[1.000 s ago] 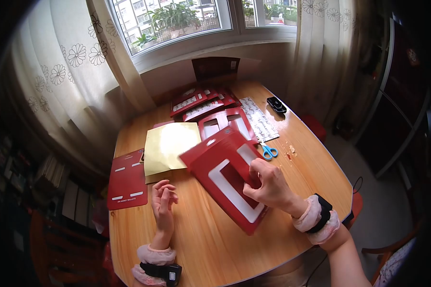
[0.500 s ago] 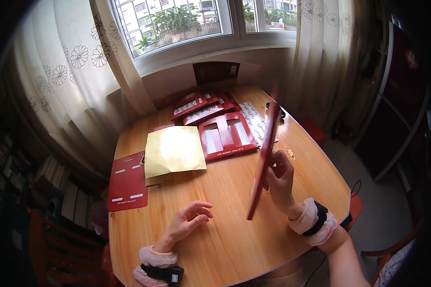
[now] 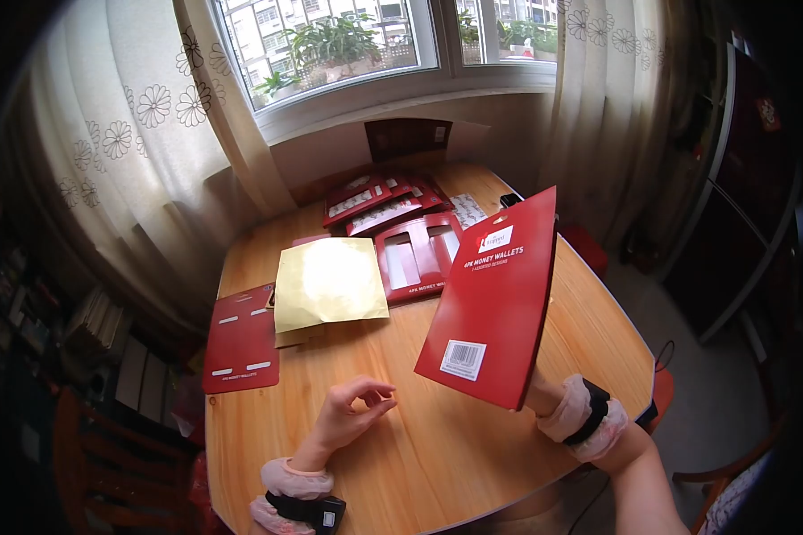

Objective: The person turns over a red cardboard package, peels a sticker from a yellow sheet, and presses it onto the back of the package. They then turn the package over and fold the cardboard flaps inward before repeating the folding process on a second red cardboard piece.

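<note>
A flat red money wallets pack (image 3: 495, 290) stands tilted above the right half of the table. Its printed back, with a white barcode label near the bottom, faces me. My right hand (image 3: 542, 394) grips it from behind; the fingers are hidden by the pack and only the wrist side shows. Over the bare wood at front left, my left hand (image 3: 352, 415) is held with curled fingers, a gap between thumb and forefinger, and nothing in it. Gold-yellow sheets (image 3: 330, 285) lie beyond the left hand, beside a red card with white slots (image 3: 241, 343).
Behind the sheets lies a red pack with cut-out windows (image 3: 410, 259). Several more red packs (image 3: 375, 201) are piled at the back of the wooden table (image 3: 348, 499), near a white patterned sheet (image 3: 467, 210). Curtains and a window stand beyond.
The red pack has turned from edge-on to showing its printed back, now covering my right fingers. My left thumb and forefinger have come closer together.
</note>
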